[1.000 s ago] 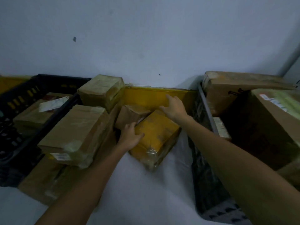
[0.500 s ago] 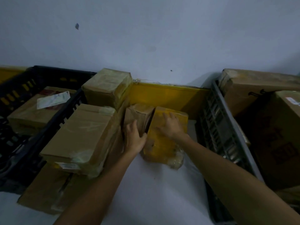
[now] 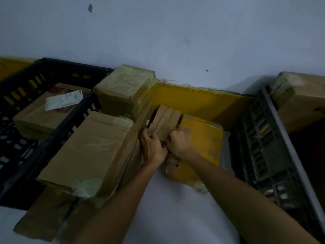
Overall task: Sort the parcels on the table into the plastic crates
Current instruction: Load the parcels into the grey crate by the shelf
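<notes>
A small brown parcel (image 3: 164, 120) stands tilted at the middle of the white table (image 3: 175, 217). My left hand (image 3: 153, 148) grips its left side and my right hand (image 3: 179, 145) grips its right side, fingers curled round it. A yellow taped parcel (image 3: 202, 147) lies flat just right of it, partly under my right wrist. A long brown parcel (image 3: 91, 152) and a tape-wrapped parcel (image 3: 124, 88) are stacked to the left. A black plastic crate (image 3: 26, 88) sits at far left and a grey plastic crate (image 3: 274, 138) at right.
A brown box with a white slip (image 3: 45, 110) lies inside the black crate. A flat brown parcel (image 3: 45, 219) lies under the stack at the table's front left. A yellow board (image 3: 193, 101) lines the wall behind. Large cardboard boxes (image 3: 302, 99) fill the right crate.
My right hand has left the yellow parcel and joined my left hand on the small brown parcel. The yellow parcel now lies flat beside it. The view has moved closer.
</notes>
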Motion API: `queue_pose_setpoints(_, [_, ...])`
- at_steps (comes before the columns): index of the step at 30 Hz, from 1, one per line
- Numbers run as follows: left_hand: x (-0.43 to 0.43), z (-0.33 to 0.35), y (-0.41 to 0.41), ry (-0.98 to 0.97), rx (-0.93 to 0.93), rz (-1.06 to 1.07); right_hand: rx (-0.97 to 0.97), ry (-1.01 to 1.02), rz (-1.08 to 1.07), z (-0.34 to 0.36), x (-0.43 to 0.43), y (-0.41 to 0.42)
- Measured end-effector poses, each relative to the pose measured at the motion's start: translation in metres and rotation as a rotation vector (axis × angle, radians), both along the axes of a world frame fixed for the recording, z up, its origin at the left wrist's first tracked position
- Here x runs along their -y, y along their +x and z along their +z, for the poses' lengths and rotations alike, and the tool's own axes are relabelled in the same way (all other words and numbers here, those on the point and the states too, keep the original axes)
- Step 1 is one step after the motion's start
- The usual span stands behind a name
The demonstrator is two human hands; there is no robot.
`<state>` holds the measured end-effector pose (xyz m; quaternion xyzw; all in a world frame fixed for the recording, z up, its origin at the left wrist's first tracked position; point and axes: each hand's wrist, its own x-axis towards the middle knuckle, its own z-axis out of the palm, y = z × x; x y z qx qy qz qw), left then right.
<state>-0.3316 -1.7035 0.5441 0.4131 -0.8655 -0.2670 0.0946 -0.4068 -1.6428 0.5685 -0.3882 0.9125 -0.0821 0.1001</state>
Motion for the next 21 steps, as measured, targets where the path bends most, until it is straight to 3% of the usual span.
queue_pose_setpoints(5, [0.009,-0.010,-0.014,0.024,0.032,-0.066,0.006,-0.059,-0.036,-0.003,-0.013,-0.020])
queue_pose_setpoints(12, [0.002,-0.011,-0.020,0.040,0.087,0.014,0.269,-0.329,-0.093,-0.003,-0.028,-0.032])
queue_pose_setpoints(15, [-0.003,0.001,-0.020,0.128,-0.020,0.121,0.337,-0.422,-0.160,0.000,-0.031,-0.038])
queue_pose_setpoints(21, [-0.006,0.046,-0.012,0.297,-0.428,0.173,0.386,-0.658,-0.319,0.012,-0.034,-0.049])
